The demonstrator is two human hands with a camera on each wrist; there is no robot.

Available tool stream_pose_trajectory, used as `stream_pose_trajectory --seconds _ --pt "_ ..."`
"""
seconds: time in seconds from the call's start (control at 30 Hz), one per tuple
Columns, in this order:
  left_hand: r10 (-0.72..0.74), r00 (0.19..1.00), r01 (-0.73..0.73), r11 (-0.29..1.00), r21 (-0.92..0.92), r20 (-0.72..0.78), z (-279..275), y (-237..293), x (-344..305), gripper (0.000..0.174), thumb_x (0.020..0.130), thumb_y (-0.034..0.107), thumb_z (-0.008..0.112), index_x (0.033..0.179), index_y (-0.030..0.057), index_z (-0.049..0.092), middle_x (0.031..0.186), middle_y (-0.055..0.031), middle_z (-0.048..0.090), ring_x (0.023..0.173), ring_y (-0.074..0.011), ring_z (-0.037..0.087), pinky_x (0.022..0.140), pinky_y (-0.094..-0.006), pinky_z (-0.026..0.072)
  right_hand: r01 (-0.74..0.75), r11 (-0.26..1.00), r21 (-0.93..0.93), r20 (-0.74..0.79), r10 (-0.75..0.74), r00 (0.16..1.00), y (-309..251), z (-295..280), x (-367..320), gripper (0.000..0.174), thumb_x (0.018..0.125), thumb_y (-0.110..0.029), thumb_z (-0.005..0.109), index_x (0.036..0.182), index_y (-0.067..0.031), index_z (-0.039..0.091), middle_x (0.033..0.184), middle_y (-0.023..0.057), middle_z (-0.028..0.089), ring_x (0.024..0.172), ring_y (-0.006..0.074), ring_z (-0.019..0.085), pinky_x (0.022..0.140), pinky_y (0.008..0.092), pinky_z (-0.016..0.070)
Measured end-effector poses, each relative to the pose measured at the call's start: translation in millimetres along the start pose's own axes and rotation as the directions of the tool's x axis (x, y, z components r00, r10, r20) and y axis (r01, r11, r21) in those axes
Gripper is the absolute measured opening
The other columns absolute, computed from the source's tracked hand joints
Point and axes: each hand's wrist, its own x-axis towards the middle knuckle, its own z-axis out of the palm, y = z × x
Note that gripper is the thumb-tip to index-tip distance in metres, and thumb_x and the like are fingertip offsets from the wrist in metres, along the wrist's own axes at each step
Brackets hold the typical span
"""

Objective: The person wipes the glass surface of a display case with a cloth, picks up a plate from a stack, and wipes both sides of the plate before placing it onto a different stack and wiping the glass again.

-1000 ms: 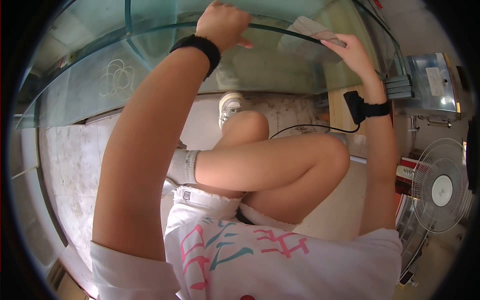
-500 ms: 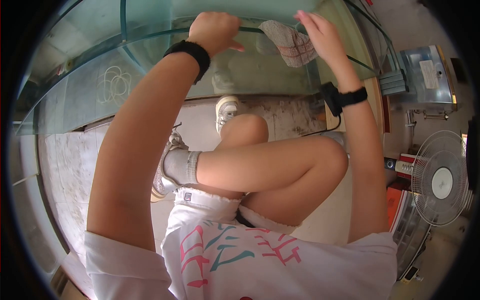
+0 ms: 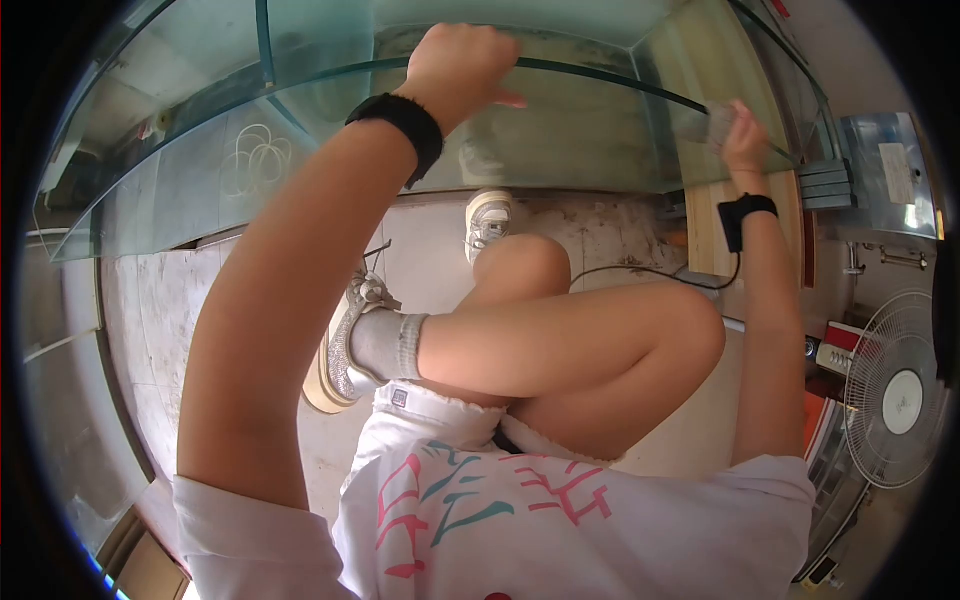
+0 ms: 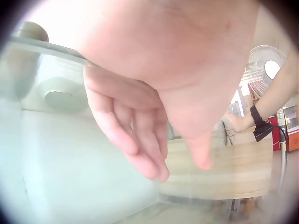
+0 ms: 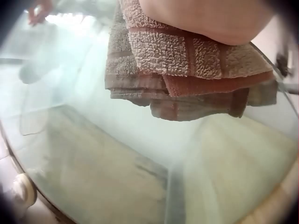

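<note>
My left hand [image 3: 462, 72] rests over the top edge of a curved glass panel [image 3: 590, 130]. In the left wrist view, the fingers of my left hand [image 4: 163, 135] hang loosely bent, thumb apart, holding nothing. Far to the right, my right hand [image 3: 745, 145] grips a folded checked cloth [image 3: 718, 126] at the same edge. The right wrist view shows the brown-and-pink cloth [image 5: 173, 58] against the glass beneath the heel of my right hand [image 5: 215, 18]; the fingertips are hidden there.
A coil of pale cord [image 3: 258, 160] shows through the glass at left. A black cable [image 3: 640, 270] runs near the knee. At right are a white fan [image 3: 901, 400], a metal box [image 3: 893, 175] and a wooden board [image 3: 708, 230]. Crossed legs fill the middle.
My right hand has moved right along the glass edge with the cloth, after swinging left half a second ago. My left hand stays on the edge; the head view has shifted slightly.
</note>
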Motion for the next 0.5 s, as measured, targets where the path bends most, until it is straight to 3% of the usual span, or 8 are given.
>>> stream_pose_trajectory --seconds 0.07,0.13,0.17,0.23,0.27,0.33,0.43,0.5 --pt "-0.004 1.0 0.004 1.0 0.028 -0.007 -1.0 0.9 -0.7 0.048 0.07 0.049 0.071 0.101 0.0128 0.063 0.078 -0.0071 0.066 0.078 -0.0271 0.065 0.067 -0.038 0.0496 -0.061 0.998 0.005 0.017 0.061 0.998 33.3 -5.5 -3.5 0.039 0.094 -0.034 0.036 0.101 -0.0088 0.065 0.092 0.0201 0.065 0.087 0.0401 0.061 0.073 0.045 0.0484" --pt "-0.004 1.0 0.004 0.999 0.05 -0.014 -1.1 4.2 -1.7 0.05 0.07 0.049 0.071 0.104 0.0128 0.062 0.078 -0.0069 0.066 0.078 -0.0272 0.065 0.066 -0.0377 0.0496 -0.259 0.966 -0.004 0.114 0.258 0.959 42.5 -12.8 -5.3 0.046 0.094 -0.037 0.03 0.102 -0.0066 0.065 0.096 0.0217 0.064 0.093 0.0415 0.059 0.08 0.0449 0.0467" --pt "-0.014 1.0 0.015 1.0 0.025 -0.019 -3.3 6.2 -2.5 0.05 0.07 0.049 0.071 0.105 0.0129 0.061 0.078 -0.007 0.066 0.078 -0.0269 0.065 0.066 -0.0373 0.0497 -0.26 0.966 -0.005 0.122 0.259 0.958 40.2 -11.8 -8.6 0.046 0.094 -0.037 0.03 0.102 -0.0066 0.065 0.096 0.0217 0.064 0.093 0.0415 0.059 0.08 0.0449 0.0467" --pt "-0.039 0.999 0.038 0.999 -0.003 -0.032 -5.4 5.7 -3.3 0.051 0.071 0.049 0.07 0.105 0.0131 0.061 0.078 -0.0071 0.066 0.078 -0.0266 0.065 0.066 -0.037 0.0498 -0.268 0.962 -0.044 -0.021 0.267 0.963 35.5 -7.3 -4.3 0.049 0.094 -0.037 0.028 0.104 -0.0059 0.064 0.097 0.0213 0.064 0.093 0.0412 0.059 0.081 0.0458 0.0462" --pt "-0.035 0.999 0.035 0.999 0.009 -0.035 -6.0 5.4 -3.5 0.051 0.071 0.049 0.07 0.106 0.0134 0.061 0.078 -0.0068 0.066 0.078 -0.0263 0.065 0.067 -0.037 0.0498 -0.26 0.965 -0.044 -0.023 0.259 0.965 34.3 -7.1 -0.7 0.049 0.094 -0.037 0.028 0.104 -0.0059 0.064 0.097 0.0213 0.064 0.093 0.0412 0.059 0.081 0.0458 0.0462" --pt "-0.026 0.998 0.026 1.0 0.014 -0.049 -2.4 5.8 -2.8 0.052 0.071 0.05 0.07 0.107 0.0137 0.061 0.079 -0.0064 0.066 0.078 -0.0261 0.065 0.067 -0.037 0.0498 -0.316 0.912 -0.261 0.09 0.348 0.933 35.6 -10.4 1.6 0.047 0.093 -0.036 0.03 0.102 -0.0044 0.064 0.096 0.0232 0.063 0.092 0.0421 0.059 0.079 0.0479 0.0456" --pt "0.023 0.984 -0.034 0.998 -0.06 -0.177 8.6 3.6 0.5 0.05 0.07 0.051 0.07 0.102 0.0129 0.062 0.078 -0.006 0.066 0.078 -0.0259 0.065 0.068 -0.0372 0.05 -0.251 0.87 -0.424 0.2 0.36 0.911 34.0 -5.0 8.4 0.049 0.093 -0.035 0.031 0.095 -0.0016 0.066 0.098 0.0254 0.062 0.091 0.0432 0.058 0.078 0.0474 0.0439" --pt "-0.034 0.999 0.033 0.998 -0.047 -0.024 -0.2 4.6 2.7 0.046 0.07 0.051 0.07 0.093 0.0112 0.064 0.077 -0.006 0.066 0.078 -0.0258 0.064 0.068 -0.0374 0.05 -0.13 0.921 -0.368 0.251 0.233 0.94 -9.4 -16.7 14.6 0.044 0.092 -0.034 0.032 0.095 -0.0046 0.065 0.092 0.0256 0.063 0.087 0.0437 0.059 0.077 0.0514 0.0446"
